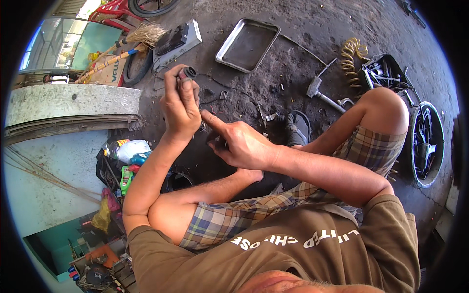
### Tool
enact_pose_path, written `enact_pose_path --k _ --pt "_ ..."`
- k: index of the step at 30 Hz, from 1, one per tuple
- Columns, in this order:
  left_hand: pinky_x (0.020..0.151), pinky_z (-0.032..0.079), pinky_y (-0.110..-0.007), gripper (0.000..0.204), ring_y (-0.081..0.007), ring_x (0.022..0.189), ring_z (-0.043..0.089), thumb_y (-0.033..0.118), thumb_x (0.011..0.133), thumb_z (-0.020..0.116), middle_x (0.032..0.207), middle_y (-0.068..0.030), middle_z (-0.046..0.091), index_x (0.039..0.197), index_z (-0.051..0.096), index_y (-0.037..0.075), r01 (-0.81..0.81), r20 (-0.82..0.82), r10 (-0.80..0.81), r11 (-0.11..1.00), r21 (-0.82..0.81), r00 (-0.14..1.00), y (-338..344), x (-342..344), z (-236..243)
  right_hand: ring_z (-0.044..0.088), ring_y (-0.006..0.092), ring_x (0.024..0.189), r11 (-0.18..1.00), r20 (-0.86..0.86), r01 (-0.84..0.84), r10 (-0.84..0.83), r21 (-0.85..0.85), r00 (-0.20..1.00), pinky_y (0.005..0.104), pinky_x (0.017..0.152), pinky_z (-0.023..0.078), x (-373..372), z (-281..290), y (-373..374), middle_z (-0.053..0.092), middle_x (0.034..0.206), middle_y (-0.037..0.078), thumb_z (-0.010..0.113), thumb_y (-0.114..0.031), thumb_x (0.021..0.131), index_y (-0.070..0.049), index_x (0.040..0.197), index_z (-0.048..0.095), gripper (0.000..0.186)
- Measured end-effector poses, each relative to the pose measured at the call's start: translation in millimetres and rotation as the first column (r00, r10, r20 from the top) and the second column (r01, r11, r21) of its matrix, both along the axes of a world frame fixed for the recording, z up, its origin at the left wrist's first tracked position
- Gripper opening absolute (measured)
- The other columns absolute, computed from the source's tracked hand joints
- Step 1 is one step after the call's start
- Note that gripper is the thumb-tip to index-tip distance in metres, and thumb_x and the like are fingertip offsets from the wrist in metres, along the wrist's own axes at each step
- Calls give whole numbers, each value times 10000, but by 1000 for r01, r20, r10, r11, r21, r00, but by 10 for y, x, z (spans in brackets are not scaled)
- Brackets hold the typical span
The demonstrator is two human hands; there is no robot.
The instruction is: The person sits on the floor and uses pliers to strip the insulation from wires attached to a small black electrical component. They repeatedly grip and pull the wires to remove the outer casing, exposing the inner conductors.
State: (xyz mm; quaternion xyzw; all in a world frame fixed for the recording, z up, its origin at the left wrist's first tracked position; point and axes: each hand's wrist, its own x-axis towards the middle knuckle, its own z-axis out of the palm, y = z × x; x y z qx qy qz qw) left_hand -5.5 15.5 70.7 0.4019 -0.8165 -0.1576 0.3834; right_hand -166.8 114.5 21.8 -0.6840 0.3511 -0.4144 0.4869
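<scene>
You are seated low on the dark, oil-stained concrete floor (303,29), knees bent, in plaid shorts. The pale concrete ledge (68,100) runs along your left.

The rectangular grey metal tray (247,44) lies on the floor ahead of your hands, well apart from them. To its left rests a grey metal box with a black insert (177,41), and beside that a straw broom with a taped handle (128,46). On your right side a round metal rim (426,144) holds loose tools, near a black crate of tools (386,73) and a coiled yellow air hose (352,51). A grey metal hammer-like tool (317,93) lies between tray and crate.

Your left hand (181,105) is raised, its fingers clenched around a small black cylindrical rubber-like part (187,73), which projects from the top of the grip, held above the floor in front of your chest.

Your right hand (242,144) sits just beside the left wrist, forefinger extended toward it, the remaining fingers curled over a small dark object (217,141) that is mostly hidden; what it is cannot be told.
</scene>
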Motion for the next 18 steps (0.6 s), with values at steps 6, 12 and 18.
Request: enact_pose_path --k 6,12,18 --pt "490 389 -253 308 -58 566 476 322 1162 457 733 5 544 1229 549 35 -104 6 104 991 78 995 -32 -120 -67 762 387 877 997 76 78 -77 -10 994 432 782 595 23 -107 -66 746 939 219 756 -78 937 -12 1435 512 558" --pt "663 485 -291 354 -87 756 579 390 1158 471 827 -20 617 1216 576 57 -3 109 -43 920 393 993 -45 -200 3 710 162 820 940 344 288 -336 184 877 363 758 568 -22 -229 -309 748 942 147 766 -84 959 20 1099 654 207" --pt "926 570 -365 447 -241 1057 720 472 1142 436 1044 -121 682 1254 569 61 304 -331 -55 559 772 942 -94 -2 385 707 213 912 733 749 -312 -389 604 536 386 837 599 -201 -392 -389 717 1016 103 652 -183 1070 -3 1189 626 217"
